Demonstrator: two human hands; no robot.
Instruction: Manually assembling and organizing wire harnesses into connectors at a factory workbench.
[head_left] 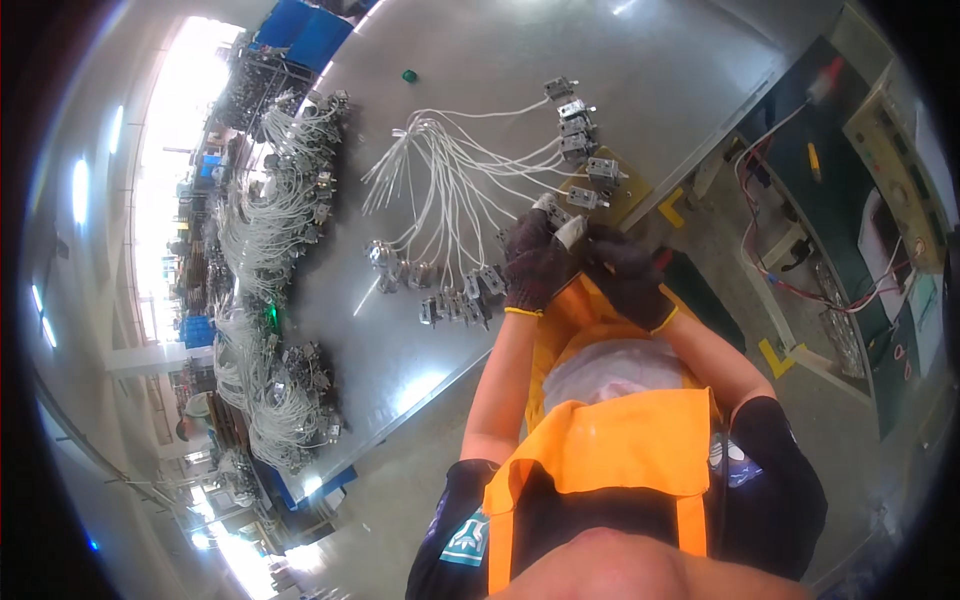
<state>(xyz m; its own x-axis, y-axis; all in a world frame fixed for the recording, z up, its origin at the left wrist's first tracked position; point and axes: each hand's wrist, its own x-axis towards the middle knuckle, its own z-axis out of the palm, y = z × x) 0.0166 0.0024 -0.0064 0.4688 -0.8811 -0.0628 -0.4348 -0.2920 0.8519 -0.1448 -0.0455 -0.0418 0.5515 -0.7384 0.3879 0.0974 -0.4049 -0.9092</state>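
Both my hands wear dark gloves with yellow cuffs and work close together at the table's near edge. My left hand (535,262) is closed round a silver metal part on a white cable; a pale piece (571,232) sticks up between the hands. My right hand (630,278) is right beside it with fingers bent in; what it grips is hidden. A bundle of white cables (430,150) fans out over the table, each cable ending in a small boxy metal part. Several of these parts (575,145) stand beyond my hands, and others (465,300) lie to the left.
Large heaps of similar cabled parts (265,240) cover the left side of the metal table (480,60). A small green object (409,76) lies at the far side. On the right is a dark green bench (800,190) with red and white wires and a yellow tool (814,160).
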